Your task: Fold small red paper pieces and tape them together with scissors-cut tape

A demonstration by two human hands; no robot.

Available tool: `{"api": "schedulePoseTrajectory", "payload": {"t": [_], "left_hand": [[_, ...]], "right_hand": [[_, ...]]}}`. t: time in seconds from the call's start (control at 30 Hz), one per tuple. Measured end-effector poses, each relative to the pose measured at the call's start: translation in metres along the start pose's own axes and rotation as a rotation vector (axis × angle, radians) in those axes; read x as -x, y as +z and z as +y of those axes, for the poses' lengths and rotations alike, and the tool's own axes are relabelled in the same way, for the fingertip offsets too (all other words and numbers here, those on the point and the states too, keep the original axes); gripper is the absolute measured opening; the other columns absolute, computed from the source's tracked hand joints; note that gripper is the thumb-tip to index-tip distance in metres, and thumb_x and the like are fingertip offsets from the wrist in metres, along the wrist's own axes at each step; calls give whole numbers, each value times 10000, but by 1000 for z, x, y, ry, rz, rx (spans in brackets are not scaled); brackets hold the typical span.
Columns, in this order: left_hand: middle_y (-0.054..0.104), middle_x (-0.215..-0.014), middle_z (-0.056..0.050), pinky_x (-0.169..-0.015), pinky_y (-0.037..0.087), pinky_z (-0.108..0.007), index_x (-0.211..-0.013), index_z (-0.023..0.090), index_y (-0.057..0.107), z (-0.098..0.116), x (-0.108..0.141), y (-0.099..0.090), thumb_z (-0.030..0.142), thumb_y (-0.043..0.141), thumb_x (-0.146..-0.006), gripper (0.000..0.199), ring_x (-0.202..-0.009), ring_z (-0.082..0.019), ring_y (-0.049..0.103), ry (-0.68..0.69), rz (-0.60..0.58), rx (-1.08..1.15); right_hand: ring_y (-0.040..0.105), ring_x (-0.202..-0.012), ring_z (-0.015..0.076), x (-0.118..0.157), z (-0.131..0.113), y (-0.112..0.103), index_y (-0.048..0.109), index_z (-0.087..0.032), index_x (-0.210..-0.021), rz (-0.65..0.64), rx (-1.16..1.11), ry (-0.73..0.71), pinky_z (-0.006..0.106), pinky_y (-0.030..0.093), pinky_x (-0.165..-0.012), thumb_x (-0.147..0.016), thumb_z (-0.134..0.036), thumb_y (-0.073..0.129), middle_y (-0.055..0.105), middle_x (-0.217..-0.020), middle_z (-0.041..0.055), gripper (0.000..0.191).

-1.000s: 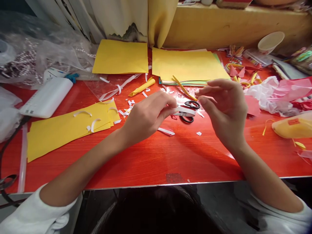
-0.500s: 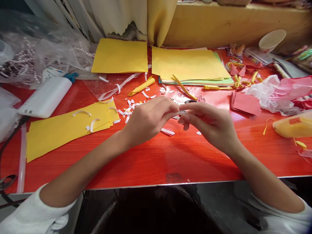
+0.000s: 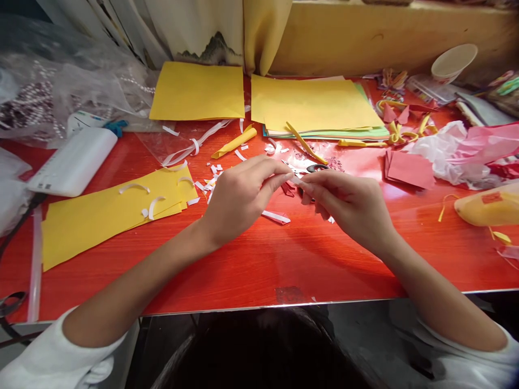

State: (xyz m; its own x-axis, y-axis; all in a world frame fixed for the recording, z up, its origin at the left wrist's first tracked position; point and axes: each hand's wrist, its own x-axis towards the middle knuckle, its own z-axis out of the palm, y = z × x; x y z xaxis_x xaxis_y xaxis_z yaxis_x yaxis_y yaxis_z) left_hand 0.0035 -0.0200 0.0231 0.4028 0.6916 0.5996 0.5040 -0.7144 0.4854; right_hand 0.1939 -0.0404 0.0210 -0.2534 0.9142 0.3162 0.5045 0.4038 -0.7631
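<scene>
My left hand [image 3: 243, 197] pinches one end of a small white strip [image 3: 298, 181], which looks like tape or backing paper. The other end is between the thumb and fingers of my right hand [image 3: 348, 208]. Both hands are raised a little over the red table [image 3: 251, 270]. Behind my right fingertips lie scissors with black handles [image 3: 317, 168], partly hidden. A red strip with a white band [image 3: 276, 217] rests on the table below my fingers. White paper scraps [image 3: 208, 183] are scattered beside my left hand.
Yellow paper strips [image 3: 97, 216] lie at the left near a white power bank [image 3: 75, 162]. Yellow sheets [image 3: 198, 92] and a stack of coloured paper [image 3: 312, 105] stand at the back. Red paper squares [image 3: 408, 172], crumpled pink plastic [image 3: 478, 151] and a paper cup [image 3: 453, 64] are on the right.
My fingertips have moved slightly apart, so more of the white strip shows between them. The scissor handle behind my right hand shows more now.
</scene>
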Motion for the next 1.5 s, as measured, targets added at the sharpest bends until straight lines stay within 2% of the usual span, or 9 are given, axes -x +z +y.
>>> {"api": "schedulePoseTrajectory", "payload": {"t": [0.17,0.4,0.63,0.8,1.0,1.13,1.23,1.33,1.5], "left_hand": [[672,-937,-29,-711,525,-273,-1127,204,577,-9,-4,-5,215,482,-906,241,-803,-123,627,-27,49,-14],[647,-923,-63,-804,485,-316,-948,158,596,-6,0,2,209,512,-888,116,-889,-165,586,176,-166,-121],[618,-826,-51,-727,450,-285,-826,157,553,-7,4,9,196,492,-894,99,-781,-149,545,189,-121,-163],[613,-766,-35,-710,451,-293,-794,164,550,-4,6,10,167,460,-899,139,-750,-148,555,209,-44,-222],[639,-851,-67,-718,461,-363,-923,184,592,-7,13,8,184,413,-907,180,-853,-207,606,334,-36,-398],[641,-918,-61,-700,468,-375,-1009,228,599,-5,18,2,205,410,-906,216,-856,-208,617,368,-79,-346],[633,-932,-40,-771,471,-388,-1010,260,601,2,16,-3,219,400,-918,225,-927,-204,609,316,-73,-182],[638,-899,-29,-854,460,-385,-895,234,618,8,8,-4,220,426,-914,194,-949,-187,597,118,-66,-34],[680,-863,-8,-783,491,-270,-829,184,636,-2,-2,0,192,541,-850,97,-825,-127,616,-186,-233,262]], "right_hand": [[531,-487,76,-1,-1,0,648,-175,-795,16,68,4,205,435,-468,-876,-258,560,620,-618,-3,145],[540,-493,95,-1,3,1,661,-184,-816,-21,168,-97,230,419,-489,-865,-215,554,622,-607,-4,122],[567,-532,105,0,2,3,676,-185,-831,-37,249,-236,224,418,-507,-858,-153,516,655,-643,6,165],[510,-486,87,3,-1,3,685,-169,-826,-30,263,-192,217,384,-485,-869,-159,501,601,-571,-9,189],[512,-476,86,8,-4,10,693,-160,-841,46,225,-151,223,373,-472,-861,-157,524,613,-594,-4,171],[508,-501,84,6,1,8,702,-170,-856,117,249,-142,221,383,-498,-858,-171,537,618,-621,-3,165],[478,-515,81,-2,9,-4,713,-147,-877,284,277,-65,227,380,-519,-868,-193,536,583,-600,1,183],[456,-526,85,-9,13,-17,721,-115,-956,363,299,-10,244,377,-538,-887,-246,533,582,-616,25,239],[545,-623,126,-12,19,-22,719,-140,-1046,268,414,-88,274,416,-617,-901,-287,509,661,-727,63,295]]}}
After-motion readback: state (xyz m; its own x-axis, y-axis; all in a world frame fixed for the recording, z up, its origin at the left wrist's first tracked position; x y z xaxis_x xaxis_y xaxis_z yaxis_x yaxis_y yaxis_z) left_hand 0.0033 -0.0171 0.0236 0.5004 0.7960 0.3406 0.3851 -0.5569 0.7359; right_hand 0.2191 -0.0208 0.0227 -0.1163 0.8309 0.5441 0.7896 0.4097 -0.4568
